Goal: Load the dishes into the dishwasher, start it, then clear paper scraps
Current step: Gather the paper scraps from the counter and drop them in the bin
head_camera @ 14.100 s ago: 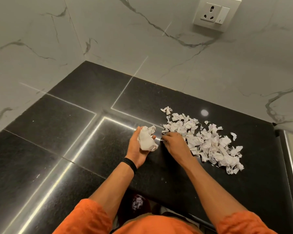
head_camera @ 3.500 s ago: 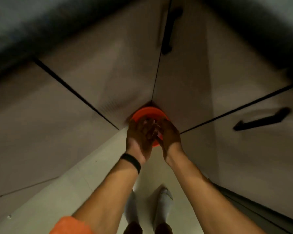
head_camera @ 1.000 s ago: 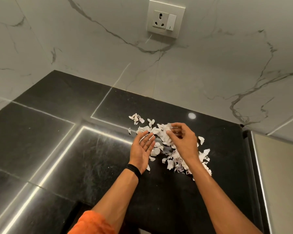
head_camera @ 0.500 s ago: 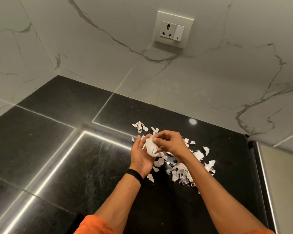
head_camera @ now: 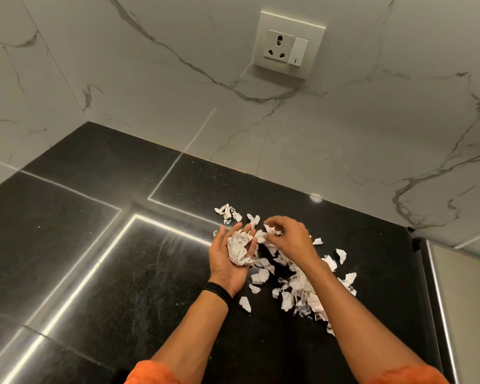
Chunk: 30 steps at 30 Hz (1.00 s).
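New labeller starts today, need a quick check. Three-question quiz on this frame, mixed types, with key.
1. True or false: the left hand cups a paper wad.
2. Which wrist wears the black band? A left, B right, C both.
3. Fill in: loose scraps lie on the black ____.
Key: 1 true; 2 A; 3 counter.

— Where does the camera sit?
— On the person's head, facing forward and steeply down onto the black counter (head_camera: pixel 94 259).
— How near?
— Close: left hand (head_camera: pixel 225 263) and right hand (head_camera: pixel 293 242) lie mid-frame, the marble wall (head_camera: pixel 150 79) and its socket (head_camera: pixel 279 47) fill the top.
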Tool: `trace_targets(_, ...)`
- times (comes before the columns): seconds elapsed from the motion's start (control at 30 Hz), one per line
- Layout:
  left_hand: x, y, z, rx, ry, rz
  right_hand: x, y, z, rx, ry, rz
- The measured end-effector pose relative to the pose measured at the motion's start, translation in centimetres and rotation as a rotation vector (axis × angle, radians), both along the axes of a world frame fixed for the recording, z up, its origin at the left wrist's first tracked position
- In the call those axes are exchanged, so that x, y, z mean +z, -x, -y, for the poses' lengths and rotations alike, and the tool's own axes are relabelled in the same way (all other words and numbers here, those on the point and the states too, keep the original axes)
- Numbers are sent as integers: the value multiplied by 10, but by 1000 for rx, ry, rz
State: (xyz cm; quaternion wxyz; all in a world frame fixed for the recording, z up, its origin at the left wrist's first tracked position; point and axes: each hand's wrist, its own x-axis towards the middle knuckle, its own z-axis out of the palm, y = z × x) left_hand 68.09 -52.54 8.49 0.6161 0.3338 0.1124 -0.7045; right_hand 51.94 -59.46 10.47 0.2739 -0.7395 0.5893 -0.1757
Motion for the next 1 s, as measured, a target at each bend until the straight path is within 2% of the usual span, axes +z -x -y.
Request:
trace_targets(0.07,-3,-1,1,21,-29,16,-11,0,1,162,31,-202)
trace_targets(0.17,-5,-4,3,38,-45,61,-22,-6,-3,242,158,-258)
trace_targets(0.27,-6,-7,3,38,-34,86,-24,-5,-8,100,183,-149)
trace_targets(0.4,-7,-4,4,20,-15,104,-10,-2,-21,-148,189,95)
trace_targets(0.5,-3,8,6,8,10,88,10,-15,-41,-61,199,242)
trace_targets(0.67,-1,17,5,-14,25,17,18,-39,-67,183,178,184)
trace_targets(0.73,-2,13,3,16,37,-32,20,-39,-67,160,157,235)
trace_targets(0.83,-5,1,1,60,41,-68,19,-31,-50,-21,172,342)
trace_targets(0.9,-5,-8,-2,85,41,-59,11,-28,-26,-80,148,257)
trace_targets(1.0,-8,-19,-2,97,46,-30,-5,-31,10,11,85,-10)
